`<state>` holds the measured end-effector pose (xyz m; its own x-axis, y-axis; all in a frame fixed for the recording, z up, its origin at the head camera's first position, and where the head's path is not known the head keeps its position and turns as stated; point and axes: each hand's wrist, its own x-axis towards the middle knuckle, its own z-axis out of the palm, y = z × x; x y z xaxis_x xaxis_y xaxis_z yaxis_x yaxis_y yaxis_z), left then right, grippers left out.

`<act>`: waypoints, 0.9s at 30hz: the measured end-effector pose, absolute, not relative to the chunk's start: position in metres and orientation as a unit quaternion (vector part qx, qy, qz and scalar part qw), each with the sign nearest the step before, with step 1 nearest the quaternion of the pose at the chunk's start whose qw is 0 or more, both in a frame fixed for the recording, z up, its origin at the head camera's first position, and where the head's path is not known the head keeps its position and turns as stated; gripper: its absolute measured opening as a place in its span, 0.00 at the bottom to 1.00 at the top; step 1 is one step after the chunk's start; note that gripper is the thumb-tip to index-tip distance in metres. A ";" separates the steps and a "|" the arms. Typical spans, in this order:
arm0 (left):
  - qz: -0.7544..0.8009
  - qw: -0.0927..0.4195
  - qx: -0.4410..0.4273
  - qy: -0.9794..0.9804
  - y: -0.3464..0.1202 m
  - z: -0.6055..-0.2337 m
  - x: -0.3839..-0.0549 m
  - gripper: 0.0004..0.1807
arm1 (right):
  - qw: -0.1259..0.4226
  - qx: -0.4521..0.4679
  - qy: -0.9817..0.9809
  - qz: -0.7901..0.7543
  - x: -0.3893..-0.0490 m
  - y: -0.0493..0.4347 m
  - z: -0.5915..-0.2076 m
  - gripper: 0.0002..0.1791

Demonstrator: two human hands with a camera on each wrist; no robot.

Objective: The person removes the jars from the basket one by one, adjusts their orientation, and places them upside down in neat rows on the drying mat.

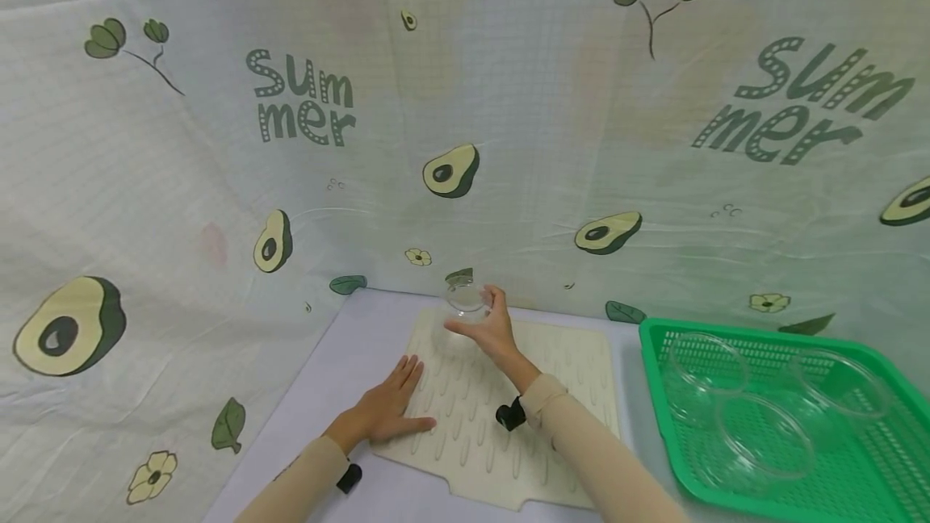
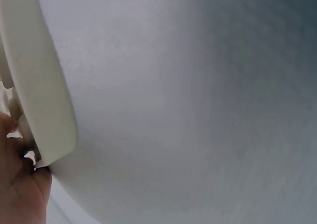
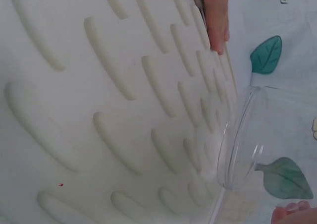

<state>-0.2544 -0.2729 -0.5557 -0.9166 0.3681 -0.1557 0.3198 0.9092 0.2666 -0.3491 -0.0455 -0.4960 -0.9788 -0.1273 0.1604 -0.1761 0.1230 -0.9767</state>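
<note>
My right hand [image 1: 490, 325] grips a clear round bowl [image 1: 463, 294] by its side, thumb below and fingers curled at the far side. The bowl is tilted above the back of a cream drying mat [image 1: 508, 426] with rows of raised ridges. In the right wrist view the bowl's see-through rim [image 3: 230, 149] shows beside the mat, and only fingertips [image 3: 297, 214] of that hand appear. My left hand [image 1: 388, 406] rests with straight, spread fingers on the mat's left edge. The left wrist view catches part of this hand [image 2: 22, 194] against the mat's edge [image 2: 47, 95].
To the right stands a green plastic basket [image 1: 657, 394] with 3 clear round containers [image 1: 763, 442] in it. A pale table [image 1: 327, 361] lies under the mat. Behind it hangs a white cloth [image 1: 523, 103] printed with avocados and lettering.
</note>
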 end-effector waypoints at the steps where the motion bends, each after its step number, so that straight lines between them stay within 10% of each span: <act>1: 0.118 0.103 0.178 0.972 -0.273 -0.555 -0.254 0.62 | 0.020 0.098 -0.750 0.653 -0.349 -0.047 -0.496 0.58; 27: 0.134 0.102 0.179 0.969 -0.272 -0.551 -0.252 0.61 | 0.020 0.126 -0.818 0.561 -0.360 -0.060 -0.508 0.62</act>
<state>-0.2521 -0.2716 -0.5507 -0.9154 0.3738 -0.1493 0.3194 0.9003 0.2956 -0.3598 -0.0603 -0.5078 -0.9673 -0.1836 0.1749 -0.2292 0.3382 -0.9127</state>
